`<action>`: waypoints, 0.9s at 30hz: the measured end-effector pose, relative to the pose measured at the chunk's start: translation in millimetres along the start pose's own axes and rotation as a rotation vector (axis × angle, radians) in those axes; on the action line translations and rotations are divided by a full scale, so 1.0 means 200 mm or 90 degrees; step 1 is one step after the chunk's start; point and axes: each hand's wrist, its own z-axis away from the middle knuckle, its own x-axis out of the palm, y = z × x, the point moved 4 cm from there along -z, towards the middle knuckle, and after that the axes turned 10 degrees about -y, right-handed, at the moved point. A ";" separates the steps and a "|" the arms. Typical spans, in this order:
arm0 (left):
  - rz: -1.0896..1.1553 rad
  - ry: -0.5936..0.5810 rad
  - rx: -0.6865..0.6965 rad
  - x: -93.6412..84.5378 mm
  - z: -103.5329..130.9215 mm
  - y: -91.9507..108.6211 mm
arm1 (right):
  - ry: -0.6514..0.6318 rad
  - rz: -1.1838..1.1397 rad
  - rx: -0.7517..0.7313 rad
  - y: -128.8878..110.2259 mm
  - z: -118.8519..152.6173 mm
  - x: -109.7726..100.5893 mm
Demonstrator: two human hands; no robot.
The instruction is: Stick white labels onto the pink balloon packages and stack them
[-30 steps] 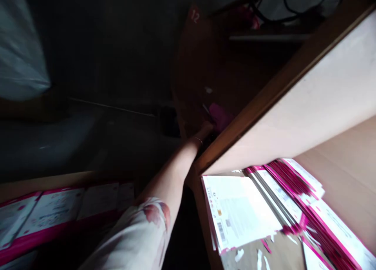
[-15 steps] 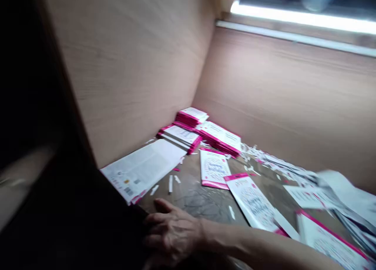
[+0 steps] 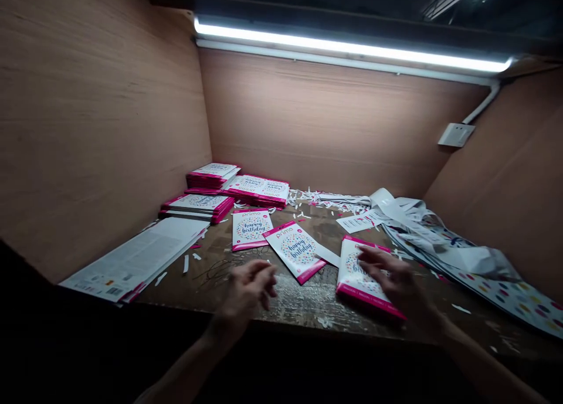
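Observation:
My left hand [image 3: 246, 289] hovers over the table's front part, fingers loosely curled and slightly apart, with nothing visible in them. It is nearest to a white and pink "happy birthday" packet [image 3: 297, 251] lying aslant. Another such packet [image 3: 252, 228] lies just behind that one. My right hand [image 3: 393, 278], a little blurred, is over a small stack of the same packets [image 3: 354, 284] at the front right. Its fingers are spread and cover part of the top packet; whether they touch it I cannot tell.
Stacks of packets [image 3: 197, 203] fill the back left corner, with long printed sheets [image 3: 141, 254] in front. White strips and polka-dot sheets [image 3: 523, 295] lie at the right. Paper scraps litter the table [image 3: 303, 301]. Wooden walls [image 3: 308, 116] enclose three sides beneath a tube light [image 3: 352, 46].
The view has swung from the left side to the middle of the table. The hand low at the front edge has left there; both hands now show above the table.

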 end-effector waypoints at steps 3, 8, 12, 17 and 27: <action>-0.030 -0.104 -0.054 0.36 -0.20 -0.12 | 0.081 -0.027 0.281 0.47 0.16 -0.27; -0.069 -0.094 -0.160 0.61 -0.44 -0.29 | 0.101 -0.254 0.398 0.74 0.27 -0.29; -0.112 -0.087 -0.248 0.69 -0.49 -0.36 | 0.073 -0.304 0.410 0.78 0.22 -0.21; -0.185 -0.071 -0.298 0.74 -0.55 -0.37 | 0.039 -0.344 0.374 0.83 0.17 -0.18; -0.333 -0.158 -0.311 0.81 -0.75 -0.34 | 0.114 -0.293 0.354 0.87 0.14 -0.15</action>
